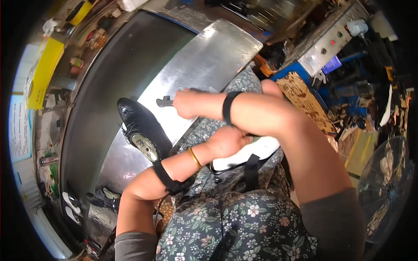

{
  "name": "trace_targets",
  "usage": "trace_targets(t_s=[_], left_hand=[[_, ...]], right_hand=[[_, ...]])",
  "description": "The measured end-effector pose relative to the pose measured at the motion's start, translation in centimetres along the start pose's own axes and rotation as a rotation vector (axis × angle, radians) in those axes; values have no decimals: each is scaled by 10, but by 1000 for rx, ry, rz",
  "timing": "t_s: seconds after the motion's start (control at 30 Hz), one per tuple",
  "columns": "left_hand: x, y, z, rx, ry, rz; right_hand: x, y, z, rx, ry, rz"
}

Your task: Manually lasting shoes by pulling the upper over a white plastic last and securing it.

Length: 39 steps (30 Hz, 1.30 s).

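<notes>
My left hand (228, 141), with a gold bangle at its wrist, grips a shoe with a white sole (259, 150) that lies on my lap, its sole mostly facing up. My arms and hand hide part of that shoe. Over the edge of the metal table, my right hand (186, 103) is closed round a dark tool (164, 102). Only the tool's notched end shows clearly, so its kind cannot be told. Just left of it, a glossy black lace-up shoe (141, 124) stands on the table, a pale form visible in its opening.
The shiny metal tabletop (200, 56) adjoins a dark belt-like surface (126, 56). More black shoes (106, 198) sit at the lower left. To the right are a control panel (331, 43) with buttons, a brown patterned board (305, 98) and a round fan guard (387, 191).
</notes>
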<state>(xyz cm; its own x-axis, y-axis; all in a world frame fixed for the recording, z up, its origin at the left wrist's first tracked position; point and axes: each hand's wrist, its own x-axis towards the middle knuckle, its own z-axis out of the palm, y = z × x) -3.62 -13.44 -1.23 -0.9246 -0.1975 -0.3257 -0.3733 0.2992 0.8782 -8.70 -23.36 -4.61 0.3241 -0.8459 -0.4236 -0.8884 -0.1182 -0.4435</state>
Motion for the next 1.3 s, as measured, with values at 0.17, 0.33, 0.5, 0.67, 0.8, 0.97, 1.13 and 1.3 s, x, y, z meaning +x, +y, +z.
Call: trace_targets(t_s=[0.17,0.33,0.5,0.67,0.8,0.97,1.13,1.3], left_hand=[[-1,-9,-4,-298,-116,-169],[2,-2,2,216,-211,69],[21,-4,17,267,-275,134],[19,0,30,338,-205,200],[25,0,32,280,-183,204],[56,17,28,-288,-272,-220],[71,28,29,-421,-386,-431],[47,38,50,411,-188,17]], right_hand=[[-150,60,-66,1060,108,179],[-346,33,-36,967,-32,543],[-386,33,32,996,-80,411],[-373,77,42,603,41,171],[-370,102,84,363,275,51],[-366,120,101,176,359,-6],[-379,102,119,66,442,33],[-423,44,64,312,271,177]])
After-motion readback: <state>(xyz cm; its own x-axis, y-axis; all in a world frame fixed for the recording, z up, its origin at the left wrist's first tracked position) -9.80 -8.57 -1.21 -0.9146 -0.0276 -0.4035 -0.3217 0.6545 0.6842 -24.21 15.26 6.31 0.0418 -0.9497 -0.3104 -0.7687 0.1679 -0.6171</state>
